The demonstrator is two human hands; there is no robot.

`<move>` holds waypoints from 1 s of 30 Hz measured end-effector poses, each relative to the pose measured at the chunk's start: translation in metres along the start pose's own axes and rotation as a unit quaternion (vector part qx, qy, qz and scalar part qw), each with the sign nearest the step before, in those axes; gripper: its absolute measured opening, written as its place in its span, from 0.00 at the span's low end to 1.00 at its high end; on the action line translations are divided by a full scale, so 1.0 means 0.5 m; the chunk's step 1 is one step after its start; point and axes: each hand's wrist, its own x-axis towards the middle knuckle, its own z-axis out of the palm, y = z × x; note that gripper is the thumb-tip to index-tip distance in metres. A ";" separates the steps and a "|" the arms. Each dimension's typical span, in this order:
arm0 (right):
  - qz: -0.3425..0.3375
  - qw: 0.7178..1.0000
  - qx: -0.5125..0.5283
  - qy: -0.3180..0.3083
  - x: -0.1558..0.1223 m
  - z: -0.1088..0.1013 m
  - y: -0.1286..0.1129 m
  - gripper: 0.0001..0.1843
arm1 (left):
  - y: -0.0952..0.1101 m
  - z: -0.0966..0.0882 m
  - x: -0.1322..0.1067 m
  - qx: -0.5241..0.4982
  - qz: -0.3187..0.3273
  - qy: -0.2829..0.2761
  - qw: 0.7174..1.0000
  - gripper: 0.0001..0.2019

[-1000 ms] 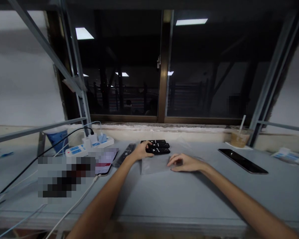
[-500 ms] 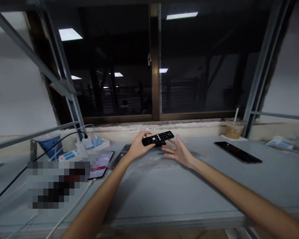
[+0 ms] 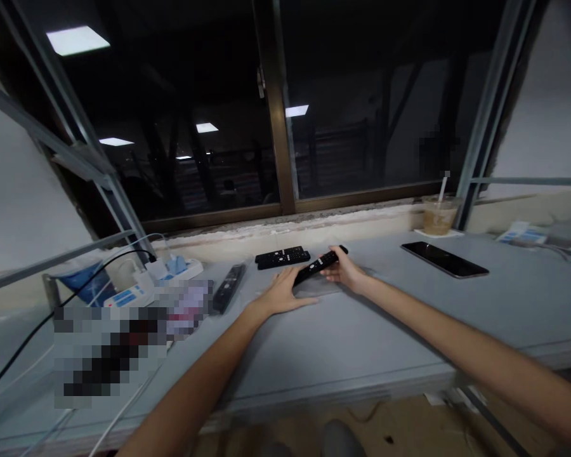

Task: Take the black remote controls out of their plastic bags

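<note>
My right hand (image 3: pixel 345 271) is closed around the upper end of a black remote control (image 3: pixel 320 264), held tilted above the table with its buttons facing up. At the remote's lower end is my left hand (image 3: pixel 280 292), its thumb stretched out away from the remote and its fingertips close to or touching it. Just behind, two more black remotes (image 3: pixel 285 258) lie side by side, partly overlapping. Another dark remote in a clear plastic sleeve (image 3: pixel 228 289) rests to the left of my left hand. Some clear plastic shows under my hands.
A white power strip (image 3: pixel 133 293) with plugs and cables stands on the left, near a blue container (image 3: pixel 88 279). A dark phone (image 3: pixel 445 259) lies on the right of the grey table (image 3: pixel 342 343). Behind it stands a plastic cup with a straw (image 3: pixel 438 216). The window is at the back.
My left hand held a remote before; now its thumb is spread away. My right hand, open before, now grips a remote. Two remotes lie at the back. The view has tilted down.
</note>
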 end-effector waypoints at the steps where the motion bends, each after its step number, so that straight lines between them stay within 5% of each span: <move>1: -0.025 1.000 0.002 0.017 0.000 -0.001 -0.008 0.18 | -0.001 -0.003 0.001 0.019 -0.008 0.010 1.000 0.40; 7: -0.203 0.965 0.029 0.161 -0.010 -0.026 -0.077 0.12 | 0.002 -0.060 0.005 0.205 -0.028 0.059 0.977 0.11; 10: -0.258 0.944 0.017 0.206 -0.016 -0.032 -0.092 0.10 | 0.002 -0.095 0.004 0.259 -0.028 0.197 0.945 0.10; 13: -0.242 0.952 -0.049 0.181 -0.018 -0.022 -0.075 0.07 | -0.004 -0.102 0.002 0.272 -0.015 0.290 0.918 0.10; 15: -0.200 0.965 -0.098 0.138 -0.017 -0.013 -0.049 0.07 | -0.010 -0.087 0.002 0.259 -0.004 0.267 0.928 0.10; 21: -0.034 0.982 -0.187 0.005 -0.003 -0.006 0.015 0.11 | -0.034 -0.018 0.005 0.159 -0.051 0.017 0.986 0.07; 26: -0.005 0.967 -0.238 -0.091 0.004 -0.025 0.009 0.16 | -0.054 -0.007 0.007 0.115 -0.050 0.002 0.992 0.08; 30: 0.011 0.962 -0.251 -0.108 0.007 -0.035 0.004 0.18 | -0.059 -0.007 0.005 0.091 -0.036 0.006 0.995 0.11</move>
